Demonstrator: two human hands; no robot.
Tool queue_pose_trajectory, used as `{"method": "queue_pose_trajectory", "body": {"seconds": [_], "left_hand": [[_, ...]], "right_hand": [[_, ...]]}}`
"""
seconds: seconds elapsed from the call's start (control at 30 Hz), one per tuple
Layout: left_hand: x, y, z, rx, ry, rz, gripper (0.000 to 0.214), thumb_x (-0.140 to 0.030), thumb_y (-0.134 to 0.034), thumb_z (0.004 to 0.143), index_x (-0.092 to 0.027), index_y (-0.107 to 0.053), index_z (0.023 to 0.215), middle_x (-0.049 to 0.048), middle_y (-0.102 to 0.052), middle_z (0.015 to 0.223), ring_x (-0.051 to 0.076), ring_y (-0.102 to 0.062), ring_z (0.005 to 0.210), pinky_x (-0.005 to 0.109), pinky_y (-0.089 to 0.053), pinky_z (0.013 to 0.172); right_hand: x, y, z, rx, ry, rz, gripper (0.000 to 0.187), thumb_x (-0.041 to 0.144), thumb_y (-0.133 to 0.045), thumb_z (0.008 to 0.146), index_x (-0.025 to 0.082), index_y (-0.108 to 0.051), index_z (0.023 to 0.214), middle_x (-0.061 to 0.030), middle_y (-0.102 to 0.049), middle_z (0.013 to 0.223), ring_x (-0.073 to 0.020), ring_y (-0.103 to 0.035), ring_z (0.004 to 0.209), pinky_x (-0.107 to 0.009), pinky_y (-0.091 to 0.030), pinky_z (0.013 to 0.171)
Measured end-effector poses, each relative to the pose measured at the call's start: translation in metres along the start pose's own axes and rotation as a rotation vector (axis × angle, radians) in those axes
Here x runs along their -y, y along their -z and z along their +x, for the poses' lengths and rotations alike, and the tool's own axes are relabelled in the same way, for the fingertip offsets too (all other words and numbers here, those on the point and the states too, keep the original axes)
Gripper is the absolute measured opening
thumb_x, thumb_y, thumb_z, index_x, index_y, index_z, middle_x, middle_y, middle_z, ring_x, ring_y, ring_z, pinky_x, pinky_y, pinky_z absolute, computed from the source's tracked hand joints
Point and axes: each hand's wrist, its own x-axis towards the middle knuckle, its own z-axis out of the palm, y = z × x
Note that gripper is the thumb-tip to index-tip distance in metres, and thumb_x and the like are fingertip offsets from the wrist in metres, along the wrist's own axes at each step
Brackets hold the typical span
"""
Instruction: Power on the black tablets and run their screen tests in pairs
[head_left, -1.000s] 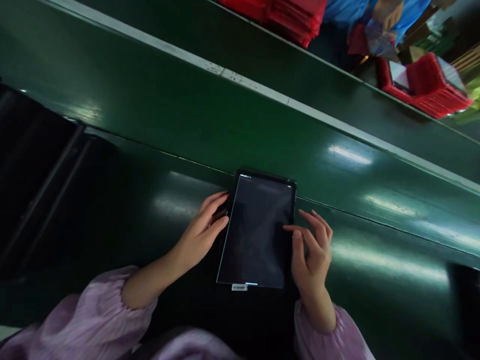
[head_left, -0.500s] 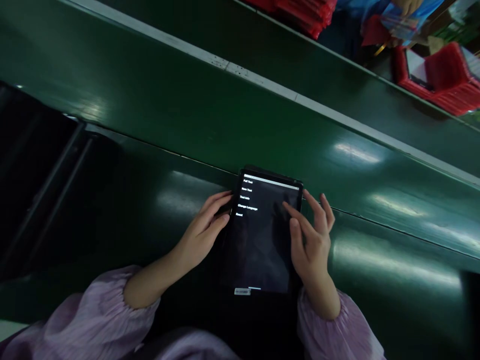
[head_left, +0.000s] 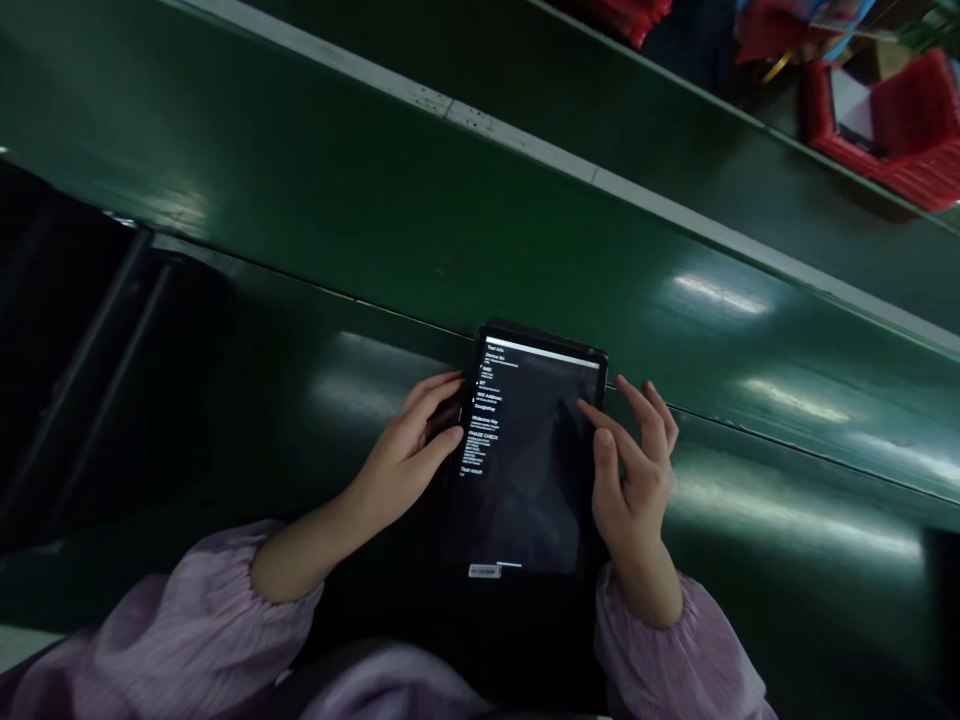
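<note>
A black tablet [head_left: 525, 460] lies before me at the near edge of the green surface, its dark screen lit with white lines of text down the left side. A small white label [head_left: 484, 571] sits near its bottom end. My left hand [head_left: 405, 450] grips the tablet's left edge, thumb at the front and the other fingers partly behind it. Over the right edge, my right hand [head_left: 637, 460] has its fingers apart. Its index finger points at the upper right of the screen; whether the tip touches the glass I cannot tell.
The green bench [head_left: 360, 190] runs across, with a pale strip [head_left: 525, 145] along it. Beyond that stand stacked red cases [head_left: 900, 140] at the far right and more red items [head_left: 630, 15] at the top. Dark metal bars [head_left: 112, 350] are at the left.
The screen has changed from a short menu to a longer list of test information. My right hand has shifted slightly right, its index finger further from the text.
</note>
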Motion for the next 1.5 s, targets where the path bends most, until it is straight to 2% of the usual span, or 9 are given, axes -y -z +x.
{"method": "queue_pose_trajectory", "body": {"seconds": [0.23, 0.4, 0.47, 0.63, 0.9, 1.03, 1.13, 1.27, 1.5], "left_hand": [[0.0, -0.002, 0.0, 0.026, -0.02, 0.018, 0.047, -0.035, -0.06, 0.097, -0.026, -0.061, 0.143, 0.0113, -0.054, 0.161, 0.031, -0.052, 0.155, 0.055, -0.044, 0.13], [-0.001, -0.008, -0.004, 0.058, -0.073, 0.181, 0.081, -0.041, -0.077, 0.086, -0.021, -0.045, 0.158, 0.0181, -0.043, 0.169, 0.037, -0.045, 0.159, 0.059, -0.04, 0.132], [-0.002, -0.007, -0.005, 0.089, -0.063, 0.18, 0.086, -0.044, -0.076, 0.087, -0.021, -0.041, 0.162, 0.0188, -0.038, 0.172, 0.038, -0.043, 0.161, 0.059, -0.039, 0.132], [-0.003, -0.003, -0.006, 0.094, -0.053, 0.145, 0.071, -0.043, -0.065, 0.096, -0.022, -0.042, 0.16, 0.0178, -0.04, 0.171, 0.036, -0.046, 0.158, 0.057, -0.043, 0.13], [-0.003, -0.004, -0.006, 0.054, -0.056, 0.18, 0.062, -0.041, -0.062, 0.098, -0.025, -0.047, 0.157, 0.0153, -0.047, 0.167, 0.036, -0.048, 0.156, 0.058, -0.048, 0.125], [-0.002, -0.005, -0.007, 0.067, -0.039, 0.15, 0.06, -0.041, -0.06, 0.1, -0.028, -0.047, 0.158, 0.0138, -0.046, 0.167, 0.035, -0.052, 0.152, 0.057, -0.05, 0.123], [0.0, -0.005, -0.008, 0.051, -0.047, 0.154, 0.059, -0.04, -0.059, 0.101, -0.028, -0.048, 0.158, 0.013, -0.046, 0.167, 0.035, -0.049, 0.155, 0.057, -0.046, 0.127], [0.002, -0.004, -0.007, 0.049, -0.068, 0.166, 0.058, -0.041, -0.059, 0.102, -0.029, -0.049, 0.158, 0.0115, -0.049, 0.166, 0.034, -0.047, 0.156, 0.058, -0.041, 0.131], [0.001, -0.005, -0.008, 0.042, -0.075, 0.181, 0.056, -0.041, -0.058, 0.102, -0.026, -0.051, 0.156, 0.013, -0.05, 0.165, 0.033, -0.047, 0.157, 0.058, -0.037, 0.133]], "right_hand": [[0.003, 0.001, 0.0, 0.005, -0.033, 0.023, 0.037, 0.033, -0.049, 0.114, 0.027, -0.085, 0.117, -0.0096, -0.071, 0.144, -0.0357, -0.055, 0.148, -0.067, -0.045, 0.121], [0.003, 0.003, 0.0, 0.052, -0.031, 0.005, 0.036, 0.031, -0.049, 0.113, 0.029, -0.084, 0.12, -0.0088, -0.069, 0.148, -0.0366, -0.054, 0.148, -0.071, -0.043, 0.123], [0.002, 0.003, 0.001, 0.064, -0.016, -0.02, 0.036, 0.031, -0.048, 0.112, 0.029, -0.084, 0.12, -0.0086, -0.068, 0.149, -0.0368, -0.053, 0.149, -0.071, -0.043, 0.123], [0.002, -0.004, 0.007, 0.072, 0.001, -0.064, 0.037, 0.034, -0.047, 0.113, 0.03, -0.083, 0.121, -0.0085, -0.065, 0.151, -0.0375, -0.049, 0.152, -0.069, -0.042, 0.122], [-0.002, -0.013, 0.012, 0.083, 0.017, -0.086, 0.038, 0.037, -0.045, 0.114, 0.03, -0.08, 0.128, -0.0099, -0.059, 0.157, -0.0398, -0.042, 0.157, -0.073, -0.034, 0.126], [-0.003, -0.005, 0.012, 0.033, -0.013, -0.038, 0.036, 0.033, -0.048, 0.113, 0.03, -0.082, 0.124, -0.0091, -0.064, 0.152, -0.0388, -0.048, 0.153, -0.069, -0.042, 0.122], [-0.002, 0.005, 0.008, -0.012, -0.01, 0.009, 0.035, 0.03, -0.049, 0.112, 0.029, -0.084, 0.118, -0.0096, -0.069, 0.145, -0.0382, -0.053, 0.149, -0.067, -0.049, 0.116], [-0.002, 0.01, 0.0, -0.032, 0.079, 0.022, 0.036, 0.024, -0.05, 0.11, 0.029, -0.085, 0.115, -0.0079, -0.072, 0.135, -0.0364, -0.058, 0.143, -0.067, -0.048, 0.118], [-0.01, -0.006, -0.002, 0.063, 0.015, -0.117, 0.039, 0.038, -0.044, 0.114, 0.03, -0.076, 0.136, -0.0107, -0.054, 0.163, -0.0413, -0.037, 0.16, -0.074, -0.032, 0.126]]}}
